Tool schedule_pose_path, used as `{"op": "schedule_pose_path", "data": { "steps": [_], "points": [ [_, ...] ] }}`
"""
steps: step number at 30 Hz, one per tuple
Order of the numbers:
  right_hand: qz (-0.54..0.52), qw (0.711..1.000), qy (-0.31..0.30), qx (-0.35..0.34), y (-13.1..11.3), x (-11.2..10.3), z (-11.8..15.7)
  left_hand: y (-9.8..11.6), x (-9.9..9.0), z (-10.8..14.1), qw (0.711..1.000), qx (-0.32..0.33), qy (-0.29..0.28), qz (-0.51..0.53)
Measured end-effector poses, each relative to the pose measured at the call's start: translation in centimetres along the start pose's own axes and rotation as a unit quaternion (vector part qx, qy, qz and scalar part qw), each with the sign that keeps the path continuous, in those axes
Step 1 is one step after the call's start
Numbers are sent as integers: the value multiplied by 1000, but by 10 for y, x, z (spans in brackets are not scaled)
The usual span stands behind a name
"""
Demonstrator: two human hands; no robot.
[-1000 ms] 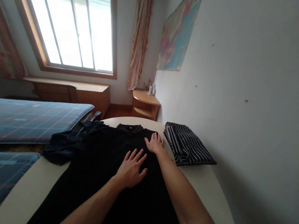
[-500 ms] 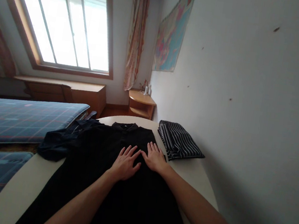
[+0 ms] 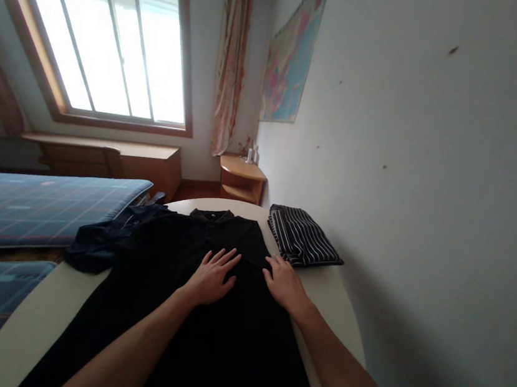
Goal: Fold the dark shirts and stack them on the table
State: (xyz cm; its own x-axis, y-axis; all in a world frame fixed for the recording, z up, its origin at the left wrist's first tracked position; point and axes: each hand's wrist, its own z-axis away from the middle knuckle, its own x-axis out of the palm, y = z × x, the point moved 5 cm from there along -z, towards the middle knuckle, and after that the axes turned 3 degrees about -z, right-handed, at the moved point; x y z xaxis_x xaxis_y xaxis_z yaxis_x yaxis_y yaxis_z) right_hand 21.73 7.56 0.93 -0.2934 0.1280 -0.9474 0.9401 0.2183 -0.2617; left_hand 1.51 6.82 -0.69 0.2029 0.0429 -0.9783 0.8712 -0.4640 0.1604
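A black collared shirt (image 3: 231, 341) lies spread on a pale round table (image 3: 57, 300), its collar toward the far edge. My left hand (image 3: 212, 277) rests flat on the middle of the shirt, fingers spread. Over the shirt's right edge is my right hand (image 3: 285, 285), its fingers apart and slightly bent, holding nothing. Beyond it sits a folded black cloth with white stripes (image 3: 304, 237). A dark bunched cloth (image 3: 96, 246) lies at the table's left, partly against the shirt.
Blue plaid mattresses (image 3: 49, 208) stand close to the table's left side. A white wall (image 3: 422, 239) runs along the right. Farther back are a wooden desk (image 3: 150, 152) and a small corner shelf (image 3: 243, 168).
My right hand has moved right, away from my left hand, to the shirt's edge. My left hand stays on the shirt with only a slight shift. The view has turned a little.
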Motion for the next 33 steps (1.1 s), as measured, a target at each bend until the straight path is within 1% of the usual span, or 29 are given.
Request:
{"op": "schedule_pose_path", "data": {
  "steps": [4,9,20,29,31,33],
  "points": [
    [5,999,15,35,5,-9,-1,0,-1,0,1000,2,-6,3],
    [26,997,6,72,8,-10,1,-1,-1,1,1000,3,-6,8],
    [45,997,11,66,13,-14,0,-2,-1,2,1000,8,-10,9],
    [53,992,2,113,20,-11,-2,-2,0,1,1000,6,-15,17],
    [54,991,-2,122,20,-12,-2,-3,1,0,1000,7,-14,20],
    [46,990,10,130,18,-16,-1,-4,2,0,1000,9,-9,23]
  ]
}}
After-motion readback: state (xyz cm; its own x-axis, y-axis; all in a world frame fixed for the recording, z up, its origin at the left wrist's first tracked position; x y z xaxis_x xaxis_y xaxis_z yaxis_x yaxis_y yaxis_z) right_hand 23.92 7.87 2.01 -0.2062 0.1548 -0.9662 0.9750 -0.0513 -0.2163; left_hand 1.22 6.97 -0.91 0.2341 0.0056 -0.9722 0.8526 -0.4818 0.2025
